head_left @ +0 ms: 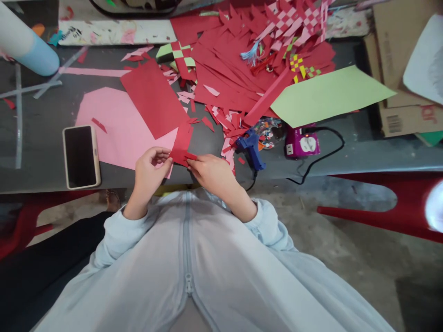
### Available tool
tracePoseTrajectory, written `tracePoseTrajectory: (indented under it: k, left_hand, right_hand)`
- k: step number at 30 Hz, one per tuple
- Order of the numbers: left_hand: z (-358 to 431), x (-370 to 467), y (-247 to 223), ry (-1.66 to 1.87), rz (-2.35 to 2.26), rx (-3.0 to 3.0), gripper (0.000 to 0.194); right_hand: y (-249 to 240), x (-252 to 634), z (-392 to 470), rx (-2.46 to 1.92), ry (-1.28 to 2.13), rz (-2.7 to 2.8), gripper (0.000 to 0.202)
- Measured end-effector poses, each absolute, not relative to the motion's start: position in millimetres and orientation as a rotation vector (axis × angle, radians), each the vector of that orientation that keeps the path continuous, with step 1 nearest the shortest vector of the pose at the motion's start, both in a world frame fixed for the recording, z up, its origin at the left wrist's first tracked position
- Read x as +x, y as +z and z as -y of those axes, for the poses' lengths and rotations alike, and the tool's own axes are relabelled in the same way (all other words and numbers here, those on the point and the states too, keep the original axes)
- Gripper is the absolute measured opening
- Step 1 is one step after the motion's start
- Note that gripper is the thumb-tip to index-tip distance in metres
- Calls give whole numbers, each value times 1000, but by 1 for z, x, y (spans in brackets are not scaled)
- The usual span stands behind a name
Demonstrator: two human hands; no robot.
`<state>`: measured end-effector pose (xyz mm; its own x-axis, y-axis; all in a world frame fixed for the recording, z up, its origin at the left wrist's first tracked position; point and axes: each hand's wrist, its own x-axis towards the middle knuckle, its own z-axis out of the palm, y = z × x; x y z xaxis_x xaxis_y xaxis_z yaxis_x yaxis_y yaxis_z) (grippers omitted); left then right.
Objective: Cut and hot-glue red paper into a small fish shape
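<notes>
Between my hands, at the table's near edge, is a small piece of red paper (181, 142). My left hand (151, 167) pinches its left side between thumb and fingers. On the right side, my right hand (215, 174) has its fingers closed on the same paper, near a narrow folded red edge. Under and beside it lie a large pink sheet (110, 124) and a red rectangular sheet (155, 99). Small red and pink scraps (226, 124) are scattered just beyond my right hand.
A phone (81, 157) lies to the left. At right are a blue glue gun (254, 150), a purple box (302, 142) with a black cord and a light green sheet (328, 97). Red paper pieces (224, 69) are heaped behind. Cardboard (401, 120) stands far right.
</notes>
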<state>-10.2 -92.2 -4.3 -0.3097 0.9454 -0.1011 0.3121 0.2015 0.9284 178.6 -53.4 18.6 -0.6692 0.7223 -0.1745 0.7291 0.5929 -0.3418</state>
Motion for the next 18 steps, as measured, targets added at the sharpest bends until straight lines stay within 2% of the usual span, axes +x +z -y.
tracePoseTrajectory:
  k: [4,9,14,18]
  left_hand:
    - [88,-18,0,1143,-1712,1028,28]
    - [86,-22,12,1178,-1638,1009,26]
    - [85,-21,24,1179,-1602,1002,31]
    - [85,-19,34,1190,-1583,1005,31]
  right_hand:
    - [22,182,51,1503,-834,-2871,33]
    - [23,188,39,1839,-1049,-3007,27]
    - [20,190,32,1736,-1464,-2912,30]
    - [20,188,34,1630,-1732,-2783,20]
